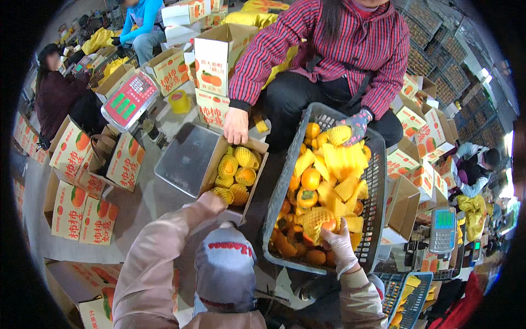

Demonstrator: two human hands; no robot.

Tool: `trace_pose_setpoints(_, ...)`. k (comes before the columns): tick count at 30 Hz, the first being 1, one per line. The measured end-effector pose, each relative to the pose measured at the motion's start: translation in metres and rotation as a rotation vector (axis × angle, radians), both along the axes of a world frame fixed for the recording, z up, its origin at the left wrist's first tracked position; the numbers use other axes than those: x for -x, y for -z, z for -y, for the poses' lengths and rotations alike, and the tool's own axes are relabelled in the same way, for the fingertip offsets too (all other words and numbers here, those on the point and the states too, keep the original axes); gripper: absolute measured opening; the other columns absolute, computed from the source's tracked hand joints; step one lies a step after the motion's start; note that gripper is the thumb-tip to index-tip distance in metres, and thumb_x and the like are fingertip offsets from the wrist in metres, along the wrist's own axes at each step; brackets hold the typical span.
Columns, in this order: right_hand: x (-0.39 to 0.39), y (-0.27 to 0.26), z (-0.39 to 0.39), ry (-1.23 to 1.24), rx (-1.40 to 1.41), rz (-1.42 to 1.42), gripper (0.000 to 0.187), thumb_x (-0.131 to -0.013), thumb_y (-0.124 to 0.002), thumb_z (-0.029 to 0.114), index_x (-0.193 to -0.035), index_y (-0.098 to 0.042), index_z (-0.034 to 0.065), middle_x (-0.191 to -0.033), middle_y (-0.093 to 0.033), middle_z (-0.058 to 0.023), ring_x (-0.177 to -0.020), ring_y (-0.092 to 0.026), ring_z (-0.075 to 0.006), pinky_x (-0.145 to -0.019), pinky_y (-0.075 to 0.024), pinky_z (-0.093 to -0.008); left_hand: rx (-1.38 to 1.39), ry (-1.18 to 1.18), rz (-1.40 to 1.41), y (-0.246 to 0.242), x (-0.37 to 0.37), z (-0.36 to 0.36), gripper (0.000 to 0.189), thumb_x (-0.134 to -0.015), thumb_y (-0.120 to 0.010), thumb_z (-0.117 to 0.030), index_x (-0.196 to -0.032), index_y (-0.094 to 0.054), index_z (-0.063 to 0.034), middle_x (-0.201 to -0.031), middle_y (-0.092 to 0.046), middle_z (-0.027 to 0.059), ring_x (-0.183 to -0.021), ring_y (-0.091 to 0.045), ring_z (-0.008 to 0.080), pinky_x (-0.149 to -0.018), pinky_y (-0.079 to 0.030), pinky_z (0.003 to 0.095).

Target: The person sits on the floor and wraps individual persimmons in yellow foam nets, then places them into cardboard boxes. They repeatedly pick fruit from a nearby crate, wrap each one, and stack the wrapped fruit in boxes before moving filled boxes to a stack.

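My left hand [213,202] reaches into the near end of an open cardboard box [211,167], its fingers on a persimmon in a yellow foam net [223,194]. Other netted persimmons [245,176] lie in that box. My right hand [339,242], in a pale thin glove, grips a persimmon partly covered by a yellow foam net [318,222] over a dark plastic crate [380,197]. The crate holds bare persimmons [310,178] and loose yellow foam nets [343,158].
A person opposite has a bare hand [236,125] at the box's far end and a gloved hand [356,127] holding a netted persimmon. A scale platform [187,158] adjoins the box. Printed cartons [72,205] stand left; more cartons [400,205] stand right.
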State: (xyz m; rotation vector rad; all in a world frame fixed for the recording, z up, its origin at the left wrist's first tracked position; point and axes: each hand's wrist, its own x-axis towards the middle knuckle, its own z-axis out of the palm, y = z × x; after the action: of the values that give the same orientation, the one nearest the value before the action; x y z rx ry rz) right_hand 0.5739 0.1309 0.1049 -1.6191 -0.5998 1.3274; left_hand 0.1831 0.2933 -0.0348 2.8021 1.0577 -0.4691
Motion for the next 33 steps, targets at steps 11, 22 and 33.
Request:
trace_pose_setpoints(11, -0.011, 0.016, 0.004, -0.780, 0.184, 1.193, 0.068, -0.072, -0.078, 0.044, -0.130, -0.055, 0.0188, -0.103, -0.071, -0.0157, -0.093, -0.068, -0.0357, -0.081, -0.0538, -0.0455, -0.370, -0.252, 0.257, -0.170, 0.116, -0.025, 0.005, -0.081, -0.062, -0.013, -0.079, -0.065, -0.0111, -0.078, -0.067, 0.0074, -0.076, -0.069, 0.0302, -0.065, -0.055, 0.0438)
trace_pose_setpoints(22, 0.068, -0.108, -0.046, -0.102, -0.594, 0.250, 0.013, -0.093, -0.063, 0.012, -0.103, -0.067, 0.0051, -0.069, -0.057, 0.0007, -0.055, -0.049, -0.0066, -0.050, -0.0397, -0.0214, -0.338, -0.464, 0.354, -0.123, 0.142, -0.016, 0.032, -0.075, -0.063, -0.008, -0.106, -0.070, -0.0114, -0.103, -0.070, 0.0098, -0.098, -0.065, 0.0320, -0.088, -0.051, 0.0422)
trace_pose_setpoints(33, 0.382, -0.086, -0.064, -0.564, -0.228, -0.554, 0.031, -0.100, -0.056, 0.024, -0.072, -0.057, 0.0099, -0.063, -0.055, 0.0009, -0.057, -0.048, -0.0078, -0.055, -0.0374, -0.0231, -0.145, -0.826, 0.556, -0.162, 0.133, -0.031, 0.022, -0.086, -0.058, -0.018, -0.103, -0.072, -0.0159, -0.099, -0.071, 0.0121, -0.094, -0.067, 0.0318, -0.084, -0.053, 0.0418)
